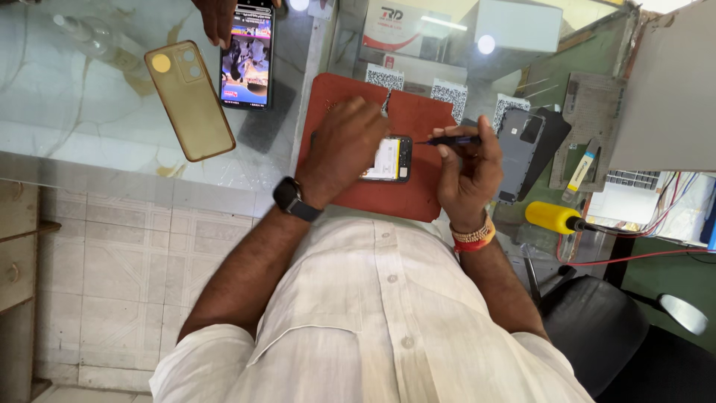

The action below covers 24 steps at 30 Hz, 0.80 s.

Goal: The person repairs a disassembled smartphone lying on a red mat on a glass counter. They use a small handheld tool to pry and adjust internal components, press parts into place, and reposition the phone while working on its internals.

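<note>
**Opened phone on a red mat, both hands at work**

Around the red work mat the counter is crowded. To its left on the glass counter lies a translucent tan phone case, and just beside that a lit smartphone with another person's hand touching its upper edge. Right of the mat rests a grey phone back cover on a dark sheet, then a yellow-handled tool with red wires trailing off — a black chair seat sits below it. Square printed code cards stand along the mat's far edge.

The opened phone lies in the middle of the mat, its innards facing up, partly hidden under the left hand.

The left hand, a black smartwatch on its wrist, presses down over the phone's left part, fingers curled. The right hand, with beaded bracelets at the wrist, pinches a slim dark screwdriver — its tip pointing towards the phone's right edge.
</note>
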Each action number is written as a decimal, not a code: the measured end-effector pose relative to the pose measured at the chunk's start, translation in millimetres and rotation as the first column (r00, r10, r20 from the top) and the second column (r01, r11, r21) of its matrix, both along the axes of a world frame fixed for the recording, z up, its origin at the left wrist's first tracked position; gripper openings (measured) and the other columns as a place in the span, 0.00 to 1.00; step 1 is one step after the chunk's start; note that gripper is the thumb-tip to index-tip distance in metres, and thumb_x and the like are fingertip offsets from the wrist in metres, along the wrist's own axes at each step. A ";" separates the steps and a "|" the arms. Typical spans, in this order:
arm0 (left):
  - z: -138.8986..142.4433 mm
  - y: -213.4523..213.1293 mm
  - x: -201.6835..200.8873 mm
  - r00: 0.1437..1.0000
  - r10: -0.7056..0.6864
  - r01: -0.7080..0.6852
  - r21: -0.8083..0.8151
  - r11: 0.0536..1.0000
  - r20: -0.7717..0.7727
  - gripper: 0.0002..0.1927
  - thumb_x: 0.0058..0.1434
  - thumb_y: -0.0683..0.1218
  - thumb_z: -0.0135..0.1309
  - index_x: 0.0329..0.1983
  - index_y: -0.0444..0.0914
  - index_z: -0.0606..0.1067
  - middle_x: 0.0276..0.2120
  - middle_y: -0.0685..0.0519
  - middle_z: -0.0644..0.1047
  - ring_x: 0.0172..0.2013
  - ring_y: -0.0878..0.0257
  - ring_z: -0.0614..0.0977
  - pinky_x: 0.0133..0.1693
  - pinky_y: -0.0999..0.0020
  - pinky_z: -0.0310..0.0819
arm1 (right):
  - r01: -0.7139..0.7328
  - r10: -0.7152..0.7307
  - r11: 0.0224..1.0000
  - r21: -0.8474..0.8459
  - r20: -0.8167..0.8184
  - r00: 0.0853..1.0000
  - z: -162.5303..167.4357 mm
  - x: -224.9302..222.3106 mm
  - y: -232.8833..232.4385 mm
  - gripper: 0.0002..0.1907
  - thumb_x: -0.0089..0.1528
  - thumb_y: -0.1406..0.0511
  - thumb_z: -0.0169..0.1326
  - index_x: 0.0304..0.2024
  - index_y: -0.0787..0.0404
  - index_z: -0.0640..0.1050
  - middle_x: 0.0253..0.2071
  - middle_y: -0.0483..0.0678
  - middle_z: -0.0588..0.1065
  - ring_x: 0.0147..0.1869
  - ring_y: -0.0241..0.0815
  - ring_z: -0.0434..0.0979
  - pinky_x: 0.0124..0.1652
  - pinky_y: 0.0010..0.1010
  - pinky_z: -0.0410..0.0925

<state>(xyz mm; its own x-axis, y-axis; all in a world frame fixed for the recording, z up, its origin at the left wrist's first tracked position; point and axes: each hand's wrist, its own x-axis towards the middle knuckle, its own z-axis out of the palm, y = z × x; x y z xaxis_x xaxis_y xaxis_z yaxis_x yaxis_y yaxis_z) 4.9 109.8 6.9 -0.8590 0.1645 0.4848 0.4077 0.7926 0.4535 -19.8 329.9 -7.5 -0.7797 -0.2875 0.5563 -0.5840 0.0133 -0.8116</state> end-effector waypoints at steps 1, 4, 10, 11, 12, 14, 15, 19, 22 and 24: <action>-1.1 -5.8 -0.5 0.999 0.032 -0.032 -0.027 0.999 -0.002 0.01 0.60 0.38 0.56 0.33 0.37 0.76 0.34 0.51 0.73 0.40 0.53 0.75 0.45 0.57 0.71 | 0.022 -0.020 0.998 0.053 -0.034 0.999 -0.6 -0.9 -0.7 0.33 0.72 0.81 0.50 0.75 0.59 0.57 0.55 0.57 0.74 0.57 0.48 0.81 0.56 0.37 0.79; -4.9 -20.8 -7.1 0.996 0.085 -0.085 -0.096 0.992 0.001 0.01 0.59 0.38 0.54 0.33 0.37 0.75 0.34 0.51 0.73 0.41 0.52 0.75 0.46 0.57 0.71 | 0.040 -0.021 0.988 0.149 -0.132 0.991 -2.0 -5.6 -4.1 0.34 0.70 0.82 0.52 0.74 0.59 0.58 0.52 0.57 0.75 0.56 0.49 0.82 0.52 0.34 0.79; -9.9 -26.4 -9.0 0.991 0.117 -0.127 -0.218 0.968 -0.058 0.02 0.58 0.39 0.53 0.30 0.37 0.74 0.36 0.50 0.74 0.45 0.53 0.76 0.47 0.58 0.71 | 0.056 -0.018 0.976 0.213 -0.176 0.984 2.7 -5.4 -10.2 0.35 0.69 0.82 0.53 0.74 0.58 0.58 0.51 0.56 0.76 0.55 0.48 0.83 0.50 0.32 0.80; -10.0 -27.0 -9.7 0.991 0.112 -0.126 -0.230 0.965 -0.073 0.02 0.58 0.40 0.53 0.30 0.37 0.74 0.36 0.50 0.74 0.45 0.53 0.76 0.46 0.58 0.71 | 0.060 -0.020 0.975 0.214 -0.184 0.983 4.3 -6.2 -11.4 0.35 0.69 0.82 0.54 0.74 0.58 0.58 0.50 0.56 0.76 0.55 0.48 0.83 0.50 0.32 0.80; -10.0 -27.6 -10.4 0.991 0.114 -0.128 -0.241 0.962 -0.073 0.02 0.58 0.40 0.53 0.30 0.37 0.74 0.36 0.50 0.74 0.45 0.53 0.76 0.46 0.58 0.71 | 0.072 -0.023 0.971 0.229 -0.210 0.977 6.3 -7.0 -12.2 0.35 0.69 0.81 0.55 0.73 0.59 0.60 0.49 0.56 0.76 0.54 0.48 0.83 0.49 0.32 0.79; -9.0 -28.1 -10.8 0.991 0.116 -0.129 -0.262 0.956 -0.064 0.02 0.58 0.40 0.54 0.29 0.37 0.74 0.36 0.50 0.74 0.45 0.54 0.76 0.46 0.57 0.71 | 0.098 -0.029 0.961 0.260 -0.256 0.966 11.1 -7.3 -12.4 0.34 0.67 0.80 0.58 0.72 0.60 0.62 0.47 0.56 0.78 0.52 0.47 0.83 0.49 0.33 0.79; -7.9 -28.3 -10.8 0.990 0.120 -0.135 -0.270 0.953 -0.072 0.02 0.58 0.40 0.54 0.29 0.37 0.74 0.36 0.50 0.74 0.45 0.54 0.76 0.47 0.58 0.71 | 0.118 -0.034 0.955 0.274 -0.294 0.955 13.6 -7.8 -12.7 0.33 0.66 0.80 0.60 0.70 0.60 0.64 0.45 0.55 0.78 0.50 0.47 0.83 0.47 0.33 0.78; 1.6 -26.0 -6.3 0.994 0.099 -0.107 -0.250 0.962 -0.042 0.01 0.57 0.39 0.55 0.32 0.37 0.75 0.36 0.51 0.74 0.44 0.54 0.76 0.45 0.58 0.71 | 0.167 -0.046 0.936 0.310 -0.363 0.931 24.1 -9.7 -14.5 0.29 0.62 0.74 0.67 0.62 0.61 0.71 0.41 0.55 0.79 0.44 0.46 0.82 0.41 0.33 0.75; 12.5 -21.6 8.5 0.999 0.009 -0.015 -0.212 0.977 -0.033 0.04 0.56 0.39 0.55 0.35 0.36 0.77 0.35 0.51 0.73 0.42 0.54 0.75 0.44 0.57 0.70 | 0.142 -0.029 0.935 0.324 -0.330 0.944 31.3 -12.5 -16.7 0.25 0.63 0.73 0.67 0.60 0.61 0.74 0.41 0.54 0.80 0.41 0.45 0.82 0.40 0.33 0.73; 18.8 -18.3 23.1 0.999 -0.042 0.035 -0.186 0.982 -0.034 0.06 0.57 0.39 0.56 0.37 0.35 0.77 0.37 0.50 0.74 0.42 0.55 0.75 0.44 0.57 0.70 | 0.034 0.049 0.947 0.320 -0.246 0.968 36.0 -14.1 -16.1 0.22 0.66 0.75 0.62 0.61 0.62 0.73 0.45 0.54 0.81 0.44 0.46 0.83 0.43 0.34 0.74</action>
